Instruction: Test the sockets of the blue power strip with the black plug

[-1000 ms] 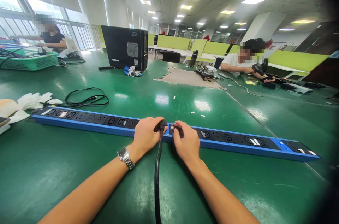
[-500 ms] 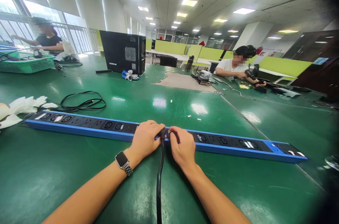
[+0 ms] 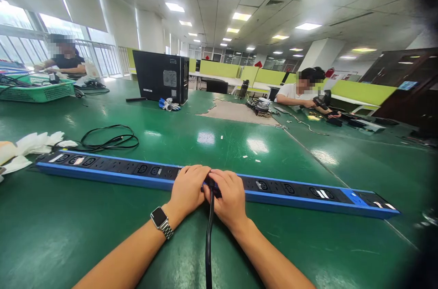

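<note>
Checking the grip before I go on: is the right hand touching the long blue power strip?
Touching. The head view shows the right hand resting on the long blue power strip, fingers curled over its top beside the black cable.

One blue power strip (image 3: 112, 171) lies on the green table (image 3: 68, 229); one black cable (image 3: 209, 243) runs to it; two hands (image 3: 187, 191) meet there. One computer tower (image 3: 160, 76) stands beyond; two other people (image 3: 301, 93) sit nearby, perhaps more in the blur.
</note>
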Available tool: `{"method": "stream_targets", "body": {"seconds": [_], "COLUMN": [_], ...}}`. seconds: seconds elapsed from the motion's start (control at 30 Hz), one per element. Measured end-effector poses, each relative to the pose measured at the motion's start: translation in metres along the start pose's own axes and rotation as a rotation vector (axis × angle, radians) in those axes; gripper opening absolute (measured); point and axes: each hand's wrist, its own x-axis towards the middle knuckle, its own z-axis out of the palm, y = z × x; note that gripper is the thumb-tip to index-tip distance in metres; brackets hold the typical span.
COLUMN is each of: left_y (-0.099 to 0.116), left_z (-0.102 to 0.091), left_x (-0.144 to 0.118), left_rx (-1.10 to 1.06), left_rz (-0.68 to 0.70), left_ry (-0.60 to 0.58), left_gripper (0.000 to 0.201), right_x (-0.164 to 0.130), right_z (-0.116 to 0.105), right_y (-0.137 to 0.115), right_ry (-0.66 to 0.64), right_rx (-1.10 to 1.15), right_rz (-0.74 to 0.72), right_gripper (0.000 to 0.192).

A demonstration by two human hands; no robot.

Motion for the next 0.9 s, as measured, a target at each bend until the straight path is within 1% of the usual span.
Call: {"method": "stream_targets", "body": {"seconds": [0.13,0.23,0.43,0.53,0.63,0.7,0.83,0.9], "left_y": [-0.001,-0.002,-0.003,-0.002,-0.002,-0.001,0.0,0.001], "left_z": [0.002,0.003,0.001,0.002,0.003,0.004,0.002,0.001], "left_x": [0.0,0.001,0.001,-0.001,-0.002,-0.002,-0.001,-0.001], "left_rx": [-0.007,-0.003,0.006,0.049,0.138,0.179,0.182,0.179], "left_rz": [0.008,0.004,-0.002,-0.008,-0.073,-0.111,-0.094,-0.093], "left_ry": [0.025,0.024,-0.012,-0.019,0.016,0.023,-0.011,-0.015], "left_gripper": [0.044,0.04,0.042,0.043,0.046,0.044,0.033,0.031], "right_x": [0.002,0.002,-0.003,-0.003,-0.001,0.0,0.002,0.002], "right_z": [0.003,0.007,0.011,0.011,0.011,0.011,0.012,0.013], "right_y": [0.003,0.004,0.004,0.006,0.006,0.004,0.0,0.0], "right_ry": [0.066,0.089,0.09,0.055,0.001,-0.027,-0.094,-0.107], "right_rx": [0.012,0.018,0.04,0.063,0.059,0.021,-0.115,-0.126], "right_rz": [-0.029,-0.025,-0.014,-0.003,0.087,0.165,0.26,0.278], "right_gripper": [0.015,0.014,0.016,0.017,0.017,0.02,0.023,0.023]}}
